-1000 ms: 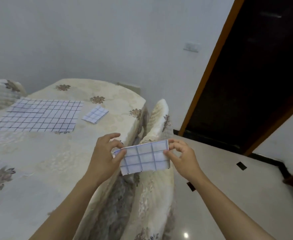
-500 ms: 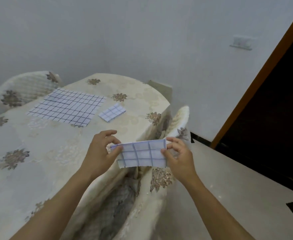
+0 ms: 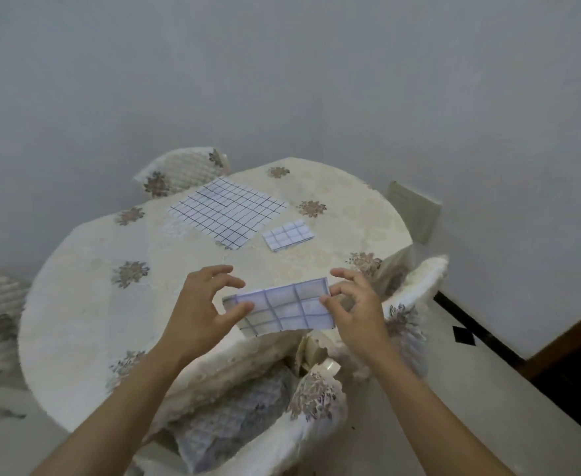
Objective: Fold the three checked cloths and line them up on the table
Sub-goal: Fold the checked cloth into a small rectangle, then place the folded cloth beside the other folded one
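The left hand (image 3: 204, 305) and right hand (image 3: 354, 304) pinch a folded cloth (image 3: 280, 309) by its ends above the table (image 3: 76, 304). No writing shows on the 3 cloths.

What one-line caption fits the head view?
Both hands, left hand and right hand, hold a folded checked cloth above the table.

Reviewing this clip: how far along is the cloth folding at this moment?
Done: one small folded cloth lies on the table. In hand: a second folded cloth, pinched at its ends by the left hand and right hand over the table's near edge. Left: the large cloth lies unfolded, and nothing is lined up yet.
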{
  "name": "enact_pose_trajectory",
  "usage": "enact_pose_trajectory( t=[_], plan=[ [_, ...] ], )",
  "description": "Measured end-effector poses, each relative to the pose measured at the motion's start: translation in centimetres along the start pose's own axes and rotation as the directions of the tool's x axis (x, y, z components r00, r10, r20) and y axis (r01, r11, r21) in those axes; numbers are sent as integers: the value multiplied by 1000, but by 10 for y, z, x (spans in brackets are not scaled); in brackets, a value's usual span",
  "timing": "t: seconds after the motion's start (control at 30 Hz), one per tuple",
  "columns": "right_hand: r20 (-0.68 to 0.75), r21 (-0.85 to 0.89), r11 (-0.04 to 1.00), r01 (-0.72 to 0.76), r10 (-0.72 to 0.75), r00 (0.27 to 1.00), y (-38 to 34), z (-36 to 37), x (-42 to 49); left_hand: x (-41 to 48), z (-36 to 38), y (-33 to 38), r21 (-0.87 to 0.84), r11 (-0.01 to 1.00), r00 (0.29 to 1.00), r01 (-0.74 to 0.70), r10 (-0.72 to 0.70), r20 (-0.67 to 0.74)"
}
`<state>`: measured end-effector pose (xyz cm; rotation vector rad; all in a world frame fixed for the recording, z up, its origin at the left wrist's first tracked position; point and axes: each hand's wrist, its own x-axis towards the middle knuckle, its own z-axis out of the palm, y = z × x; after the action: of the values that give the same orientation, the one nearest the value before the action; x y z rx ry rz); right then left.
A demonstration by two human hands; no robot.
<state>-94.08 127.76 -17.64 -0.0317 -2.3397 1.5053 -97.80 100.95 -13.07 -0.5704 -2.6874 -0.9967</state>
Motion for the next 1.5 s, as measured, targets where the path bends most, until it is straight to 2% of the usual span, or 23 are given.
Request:
enact_pose_trajectory(
  t=[0.1,0.37,0.73,0.9,1.07,1.23,1.4,1.5],
  plan=[
    [53,-31,999,35,-33,998,8,6,22,15,6,-13,-1,999,998,42,-42,-52],
    [167,-143,986,83,-58,984,17,39,105,53,24,-69,-153,971,958,185,-213,-193],
    [331,-155,977,148,-90,939,58,139,181,74,16,-127,-55,922,869,383,-379,-319],
    [434,-117,984,132,-68,899,91,180,220,85,41,-147,-32,861,809,508,-489,-326],
    [529,-145,989,14,66,846,126,223,265,99,65,-149,-27,776,728,631,-604,-324],
    [440,-326,939,-107,251,862,159,273,307,104,81,-156,-11,678,633,735,-692,-347],
    [372,-440,890,-120,302,878,190,298,333,98,90,-167,9,594,565,804,-760,-321],
    [335,-458,875,-159,335,881,202,300,343,101,91,-169,30,577,556,816,-770,-312]
  ],
)
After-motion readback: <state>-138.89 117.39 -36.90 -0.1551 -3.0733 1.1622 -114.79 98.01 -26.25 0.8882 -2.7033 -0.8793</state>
